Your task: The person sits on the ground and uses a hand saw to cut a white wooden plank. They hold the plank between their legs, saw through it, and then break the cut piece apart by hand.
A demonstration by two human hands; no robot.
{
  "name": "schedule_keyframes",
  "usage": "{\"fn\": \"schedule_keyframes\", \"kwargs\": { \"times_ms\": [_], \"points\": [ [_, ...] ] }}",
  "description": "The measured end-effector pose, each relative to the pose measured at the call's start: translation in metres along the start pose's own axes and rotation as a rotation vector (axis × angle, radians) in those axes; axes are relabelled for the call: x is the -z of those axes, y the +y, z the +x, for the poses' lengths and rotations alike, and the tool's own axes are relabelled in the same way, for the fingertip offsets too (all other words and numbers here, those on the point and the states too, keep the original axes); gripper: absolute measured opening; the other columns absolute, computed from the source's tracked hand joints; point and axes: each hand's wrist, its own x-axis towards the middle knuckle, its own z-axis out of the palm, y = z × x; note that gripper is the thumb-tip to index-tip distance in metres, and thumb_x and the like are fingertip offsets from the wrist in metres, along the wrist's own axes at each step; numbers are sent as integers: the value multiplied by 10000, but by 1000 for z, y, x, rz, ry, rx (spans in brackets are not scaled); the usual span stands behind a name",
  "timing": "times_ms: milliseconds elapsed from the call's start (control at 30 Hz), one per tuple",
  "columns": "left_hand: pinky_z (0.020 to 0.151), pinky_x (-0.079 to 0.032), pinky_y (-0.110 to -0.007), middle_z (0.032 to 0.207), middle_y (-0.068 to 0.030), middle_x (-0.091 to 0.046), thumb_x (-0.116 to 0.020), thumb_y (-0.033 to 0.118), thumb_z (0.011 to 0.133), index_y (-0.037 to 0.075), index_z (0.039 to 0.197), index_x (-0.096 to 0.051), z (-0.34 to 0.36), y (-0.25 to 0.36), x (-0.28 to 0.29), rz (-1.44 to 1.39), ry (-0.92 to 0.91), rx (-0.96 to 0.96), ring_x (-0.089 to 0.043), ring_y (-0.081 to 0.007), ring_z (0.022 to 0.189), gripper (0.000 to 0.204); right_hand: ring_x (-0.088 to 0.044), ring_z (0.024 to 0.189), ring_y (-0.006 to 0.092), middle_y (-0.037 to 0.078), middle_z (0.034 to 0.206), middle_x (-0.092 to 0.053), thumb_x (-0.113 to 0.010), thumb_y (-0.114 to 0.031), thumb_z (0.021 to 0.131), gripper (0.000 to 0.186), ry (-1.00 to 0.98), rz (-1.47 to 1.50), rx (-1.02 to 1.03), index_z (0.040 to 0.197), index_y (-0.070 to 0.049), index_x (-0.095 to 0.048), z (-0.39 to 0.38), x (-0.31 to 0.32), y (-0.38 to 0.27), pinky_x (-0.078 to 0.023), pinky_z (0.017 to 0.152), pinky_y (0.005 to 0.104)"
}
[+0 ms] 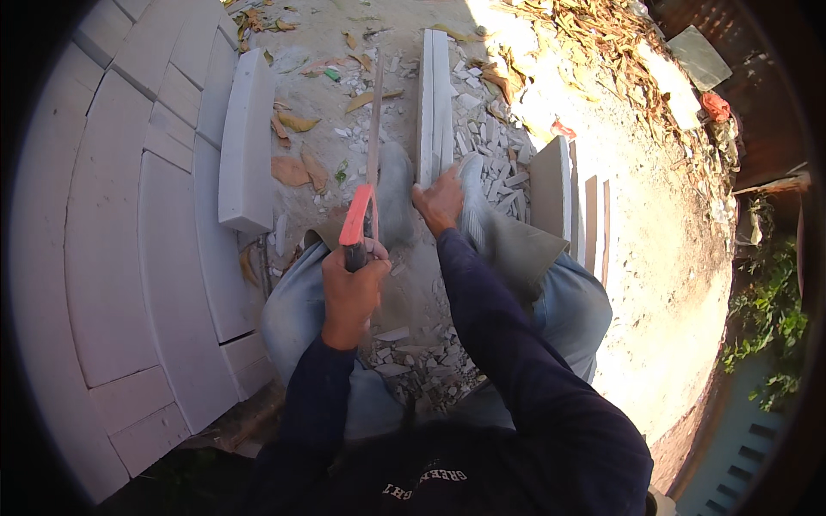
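My left hand (351,292) is closed round the black grip of a saw (356,215) with a red handle part. Its long narrow blade points away from me, seen nearly edge-on. To its right, my right hand (440,201) grips the near end of a long pale stone slab (436,103). The slab lies lengthwise away from me, and a line along it makes it unclear whether it is one piece or two. The blade stands to the left of the slab, with a gap between them in this view. My feet (396,193) are beside the slab's near end.
Stacked pale blocks (176,258) fill the left side, with one single block (247,142) beside them. Several thin slabs (552,189) stand upright at my right knee. Stone chips (499,172) and dry leaves (594,43) litter the ground. Green plants (770,327) grow far right.
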Motion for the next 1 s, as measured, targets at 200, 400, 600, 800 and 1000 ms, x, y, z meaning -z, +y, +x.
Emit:
{"fn": "schedule_keyframes", "kwargs": {
  "times_ms": [200, 400, 600, 800, 1000],
  "points": [
    [394, -321, -246, 642, 28, -539, -638, -45, 788, 38, 845, -643, 6, -1, 4, 25, -10, -17, -464, -60, 436, 100, -641, 1077, 486, 334, 1157, -632, -758, -286, 712, 906, 10, 13, 34, 1397, 147, -353, -1, 5, 1, -525, 940, 515],
    [381, -330, -255, 621, 28, -504, -659, -28, 811, 48, 892, -642, -6, 9, -8, 27, 58, 27, -452, -74, 421, 111, -644, 1068, 486, 344, 1204, -584, -765, -236, 711, 827, -29, 76, 21, 1327, 148, -368, 8, 2, 4, -537, 927, 506],
    [412, -321, -256, 595, 25, -446, -667, 45, 841, 58, 951, -613, -24, 18, -6, 105, 98, 44, -397, -85, 426, 123, -620, 1131, 457, 297, 1236, -550, -775, -213, 707, 812, -68, 40, -44, 1329, 126, -379, 9, 3, 1, -527, 959, 480],
    [422, -315, -251, 600, 26, -441, -666, 47, 840, 69, 955, -597, -34, 25, -7, 152, 65, 39, -379, -82, 445, 135, -602, 1137, 416, 252, 1202, -563, -801, -231, 686, 841, 9, -79, -39, 1335, 101, -381, 14, 2, 16, -512, 945, 492],
    [414, -322, -250, 632, 23, -478, -674, 41, 836, 59, 971, -603, -31, 22, 1, 114, 74, 33, -391, -76, 443, 154, -617, 1128, 465, 284, 1208, -561, -778, -212, 701, 858, -92, 62, -73, 1369, 100, -339, 3, 7, -5, -523, 961, 499]
  ]
}}
